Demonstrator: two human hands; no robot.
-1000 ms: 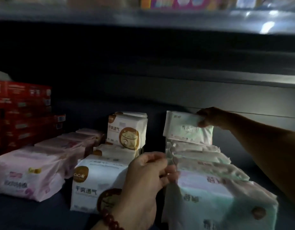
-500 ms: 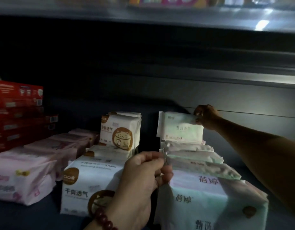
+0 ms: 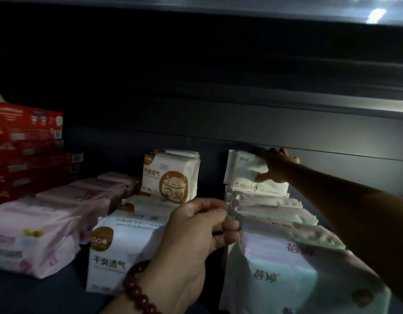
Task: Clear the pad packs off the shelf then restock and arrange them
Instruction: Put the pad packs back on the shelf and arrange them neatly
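Front green pack cut by bottom edge, red boxes cut at left, print unreadable

The front white pack reads 千爽透气; behind it, the cat-logo pack repeats this. Right of the front white pack, the mint-green pack reads 蓓婷, as does the rear pale pack. Print on the red boxes is unreadable.

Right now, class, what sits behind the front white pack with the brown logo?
Behind the front pack lies a second pack, then an upright cat-print pack. The left hand covers the front pack's right side; anything behind the upright pack is hidden.
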